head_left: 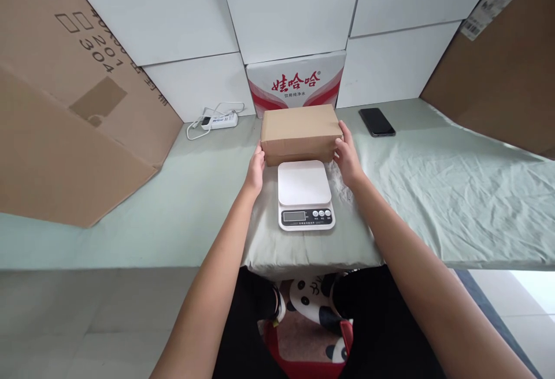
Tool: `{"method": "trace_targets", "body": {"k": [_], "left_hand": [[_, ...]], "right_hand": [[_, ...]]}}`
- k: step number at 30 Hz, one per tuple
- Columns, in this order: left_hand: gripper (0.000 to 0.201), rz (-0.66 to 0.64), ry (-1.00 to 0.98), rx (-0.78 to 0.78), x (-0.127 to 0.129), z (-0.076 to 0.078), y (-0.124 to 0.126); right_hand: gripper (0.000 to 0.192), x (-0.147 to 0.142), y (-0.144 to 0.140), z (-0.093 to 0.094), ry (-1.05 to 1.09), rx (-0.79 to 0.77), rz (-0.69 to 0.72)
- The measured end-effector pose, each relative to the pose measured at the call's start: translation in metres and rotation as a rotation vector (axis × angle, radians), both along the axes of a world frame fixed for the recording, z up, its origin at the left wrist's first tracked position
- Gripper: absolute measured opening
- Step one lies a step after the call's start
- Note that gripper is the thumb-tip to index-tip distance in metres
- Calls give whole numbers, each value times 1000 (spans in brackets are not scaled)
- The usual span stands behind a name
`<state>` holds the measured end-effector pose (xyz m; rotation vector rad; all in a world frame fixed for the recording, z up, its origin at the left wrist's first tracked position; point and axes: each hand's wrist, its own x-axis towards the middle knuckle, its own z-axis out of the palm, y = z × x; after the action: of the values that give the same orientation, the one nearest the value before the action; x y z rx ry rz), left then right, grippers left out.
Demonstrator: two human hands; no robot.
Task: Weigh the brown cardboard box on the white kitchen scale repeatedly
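A closed brown cardboard box is held between my two hands, just behind a white digital kitchen scale. My left hand presses against the box's left side near its front corner. On the opposite side, my right hand wraps the front right corner, thumb on the front face. The scale's plate carries nothing, and its display looks blank. I cannot tell whether the box rests on the cloth or is slightly raised.
A black phone lies at the back right. A white power strip with a cable sits at the back left. Large cardboard panels flank the green cloth-covered table. A red-and-white printed carton stands behind the box.
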<state>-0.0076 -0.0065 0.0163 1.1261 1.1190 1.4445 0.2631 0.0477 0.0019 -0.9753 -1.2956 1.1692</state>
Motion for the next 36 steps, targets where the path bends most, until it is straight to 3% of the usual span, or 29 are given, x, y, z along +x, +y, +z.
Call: {"method": "trace_targets", "body": {"k": [7, 13, 23, 29, 36], "left_hand": [[71, 12, -7, -24, -1, 3, 1], [83, 94, -22, -102, -9, 5, 1], [79, -39, 22, -28, -5, 5, 0], [77, -45, 41, -15, -5, 4, 1], [67, 15, 76, 123, 1, 25, -12]], "right_hand": [[99, 0, 6, 4, -4, -50, 26], [97, 12, 10, 3, 5, -56, -12], [94, 0, 3, 0, -12, -77, -2], [95, -7, -1, 0, -14, -7, -23], [104, -5, -9, 21, -74, 158, 0]]}}
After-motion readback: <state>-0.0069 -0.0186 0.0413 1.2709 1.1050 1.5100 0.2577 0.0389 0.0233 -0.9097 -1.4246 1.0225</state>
